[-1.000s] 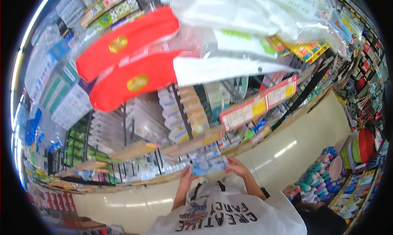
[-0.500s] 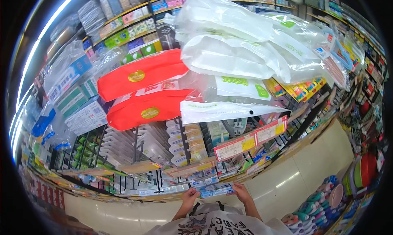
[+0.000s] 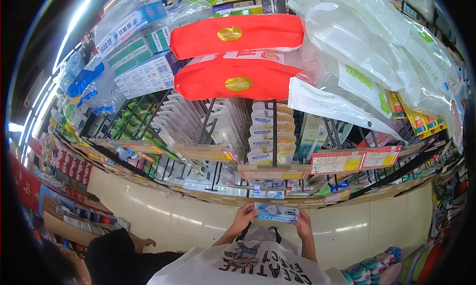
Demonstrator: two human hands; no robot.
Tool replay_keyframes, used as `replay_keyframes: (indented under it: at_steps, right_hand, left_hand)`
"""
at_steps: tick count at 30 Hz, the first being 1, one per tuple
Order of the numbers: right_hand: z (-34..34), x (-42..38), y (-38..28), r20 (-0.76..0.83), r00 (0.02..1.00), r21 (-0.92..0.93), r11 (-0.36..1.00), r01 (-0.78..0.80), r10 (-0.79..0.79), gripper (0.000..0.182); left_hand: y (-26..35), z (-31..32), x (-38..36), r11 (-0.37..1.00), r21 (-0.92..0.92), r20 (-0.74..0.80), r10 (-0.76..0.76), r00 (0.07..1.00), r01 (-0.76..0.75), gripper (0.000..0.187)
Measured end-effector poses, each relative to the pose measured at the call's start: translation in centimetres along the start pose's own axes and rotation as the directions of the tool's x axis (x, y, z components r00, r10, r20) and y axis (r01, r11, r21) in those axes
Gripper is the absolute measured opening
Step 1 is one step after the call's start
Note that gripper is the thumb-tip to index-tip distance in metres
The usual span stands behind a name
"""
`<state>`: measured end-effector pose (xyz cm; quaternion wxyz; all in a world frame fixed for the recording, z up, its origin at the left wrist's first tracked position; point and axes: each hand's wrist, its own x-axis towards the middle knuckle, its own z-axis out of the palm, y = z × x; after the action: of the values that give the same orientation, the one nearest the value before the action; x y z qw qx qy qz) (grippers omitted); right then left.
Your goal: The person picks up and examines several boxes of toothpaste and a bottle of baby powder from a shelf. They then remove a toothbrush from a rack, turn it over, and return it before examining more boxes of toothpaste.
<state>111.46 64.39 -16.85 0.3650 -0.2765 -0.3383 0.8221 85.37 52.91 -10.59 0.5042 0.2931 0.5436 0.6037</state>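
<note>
Since the earlier frame the view has swung, bringing the red packs (image 3: 237, 81) to centre; the blue-and-white packet (image 3: 276, 212) remains off the shelf. Left hand (image 3: 244, 217) and right hand (image 3: 303, 225) pinch its two ends, holding it flat before the chest. Beyond, the lower shelf rail (image 3: 277, 173) stands near. Removal appears done; placement is outstanding.

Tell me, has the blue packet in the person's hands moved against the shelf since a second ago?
Cannot tell for sure: the camera swung. The blue packet sits just below the lowest shelf edge, as before, held by the left hand and right hand.
</note>
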Motion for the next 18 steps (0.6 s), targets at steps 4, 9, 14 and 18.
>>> replay_keyframes:
  at_steps: [4,9,14,18]
  right_hand:
    - [1.7,0.3,0.4,0.123,0.991,0.056,0.997,0.055,-0.062,0.048]
    - [6.2,0.8,-0.7,0.125,0.991,0.081,0.996,0.029,-0.039,0.05]
    - [8.6,1.4,1.7,0.119,0.987,0.061,0.993,0.098,-0.105,0.054]
    - [12.9,0.9,2.2,0.056,0.993,0.037,0.994,0.104,-0.106,0.048]
  left_hand:
    - [2.0,-0.9,-1.9,0.994,-0.088,-0.034,-0.065,0.997,0.062,0.042]
    - [3.1,-2.8,-3.7,0.979,-0.2,-0.115,-0.065,0.991,0.041,0.053]
    - [4.0,-4.5,-5.2,0.966,-0.254,-0.248,-0.007,0.969,-0.058,0.048]
    - [3.7,-7.0,-6.5,0.948,-0.286,-0.334,0.041,0.942,-0.143,0.04]
